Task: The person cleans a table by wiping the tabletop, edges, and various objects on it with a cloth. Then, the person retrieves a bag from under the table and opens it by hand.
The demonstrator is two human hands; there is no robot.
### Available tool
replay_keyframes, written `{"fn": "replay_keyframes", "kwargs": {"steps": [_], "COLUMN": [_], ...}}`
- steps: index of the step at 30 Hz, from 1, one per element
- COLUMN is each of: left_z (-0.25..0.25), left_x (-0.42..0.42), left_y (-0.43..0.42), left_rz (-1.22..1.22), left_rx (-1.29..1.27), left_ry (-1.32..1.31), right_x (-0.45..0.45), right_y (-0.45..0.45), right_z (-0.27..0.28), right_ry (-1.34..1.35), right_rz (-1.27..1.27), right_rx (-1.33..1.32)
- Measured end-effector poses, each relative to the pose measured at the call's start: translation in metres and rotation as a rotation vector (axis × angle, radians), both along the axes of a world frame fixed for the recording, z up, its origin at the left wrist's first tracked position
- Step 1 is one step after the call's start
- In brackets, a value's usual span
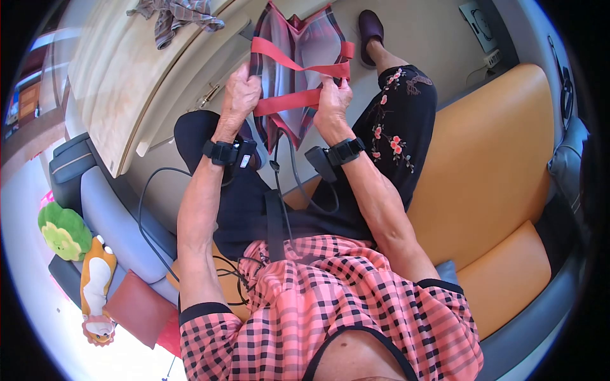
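A tote bag with red straps and a pale, shiny lining is held out in front of my lap, its mouth spread so the inside shows. My left hand is closed on the bag's left edge, fingers partly hidden behind it. On the opposite edge, near the ends of the straps, my right hand grips the bag with fingers curled. One red strap crosses the opening between my hands; the other red strap lies farther away. Both wrists wear black bands with small devices.
A light wooden table stands to the left, with a striped cloth at its far end. I sit on an orange sofa seat. Plush toys and a red cushion lie at left. Black cables hang around my lap.
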State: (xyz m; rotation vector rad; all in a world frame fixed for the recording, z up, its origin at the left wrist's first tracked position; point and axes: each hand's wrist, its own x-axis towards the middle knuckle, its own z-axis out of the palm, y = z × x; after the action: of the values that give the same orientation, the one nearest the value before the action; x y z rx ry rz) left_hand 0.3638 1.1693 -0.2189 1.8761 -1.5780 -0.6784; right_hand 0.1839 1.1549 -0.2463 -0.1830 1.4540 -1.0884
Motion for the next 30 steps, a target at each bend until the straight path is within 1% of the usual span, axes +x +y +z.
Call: {"fn": "replay_keyframes", "kwargs": {"steps": [2,5,7,8,10,11,12,13,14,15,16,18,19,21,22,23,25,26,28,29,30], "left_z": [0.007,0.002,0.005,0.007,0.006,0.006,0.005,-0.002,-0.006,-0.01,-0.013,-0.001,0.002,-0.013,-0.022,-0.019,-0.01,-0.009,-0.006,0.002,0.019], "left_x": [-0.01,-0.011,-0.01,-0.011,-0.017,-0.022,-0.026,-0.025,-0.022,-0.019,-0.015,-0.021,-0.025,-0.033,-0.038,-0.046,-0.055,-0.061,-0.067,-0.063,-0.057], "left_y": [-0.002,-0.004,-0.004,-0.005,-0.009,-0.011,-0.01,-0.011,-0.014,-0.016,-0.016,-0.018,-0.019,-0.018,-0.02,-0.021,-0.028,-0.03,-0.031,-0.034,-0.04], "left_rz": [-0.026,-0.038,-0.038,-0.041,-0.04,-0.038,-0.028,-0.003,0.023,0.049,0.05,0.046,0.044,0.024,0.011,0.014,-0.036,-0.038,-0.03,-0.038,-0.047], "left_rx": [-0.094,-0.085,0.141,0.251,0.283,0.298,0.098,0.119,0.14,0.162,0.217,0.246,0.26,0.219,0.194,0.171,0.286,0.283,0.278,0.186,0.097], "left_ry": [-0.031,0.03,-0.036,-0.07,-0.054,-0.047,0.049,0.168,0.286,0.405,0.326,0.306,0.297,0.241,0.212,0.174,0.031,0.209,0.56,0.438,0.316], "right_x": [0.0,-0.001,-0.001,-0.001,-0.001,-0.001,-0.001,-0.001,-0.002,-0.001,0.0,0.003,0.003,0.005,0.007,0.007,0.006,0.008,0.004,0.002,-0.002], "right_y": [0.0,0.001,0.002,0.002,0.001,0.002,0.005,0.007,0.006,0.009,0.011,0.012,0.014,0.019,0.023,0.022,0.02,0.022,0.014,0.011,0.006], "right_z": [-0.004,-0.004,-0.005,-0.004,-0.001,-0.001,-0.002,-0.002,0.011,0.011,0.008,0.006,0.003,-0.007,-0.01,-0.015,-0.024,-0.027,-0.06,-0.07,-0.03], "right_ry": [0.008,0.002,-0.046,0.007,0.12,0.241,0.364,0.488,0.383,0.436,0.49,0.577,0.566,0.548,0.599,0.598,0.598,0.605,0.494,0.433,0.365], "right_rz": [0.016,0.071,0.136,0.299,0.625,0.775,0.924,1.073,1.127,1.167,1.207,1.268,1.221,1.125,1.031,0.967,0.831,0.643,0.556,0.516,0.491], "right_rx": [0.011,-0.003,-0.058,-0.131,-0.269,-0.335,-0.398,-0.461,-0.468,-0.481,-0.494,-0.508,-0.502,-0.496,-0.502,-0.476,-0.42,-0.464,-0.276,-0.184,-0.028]}}
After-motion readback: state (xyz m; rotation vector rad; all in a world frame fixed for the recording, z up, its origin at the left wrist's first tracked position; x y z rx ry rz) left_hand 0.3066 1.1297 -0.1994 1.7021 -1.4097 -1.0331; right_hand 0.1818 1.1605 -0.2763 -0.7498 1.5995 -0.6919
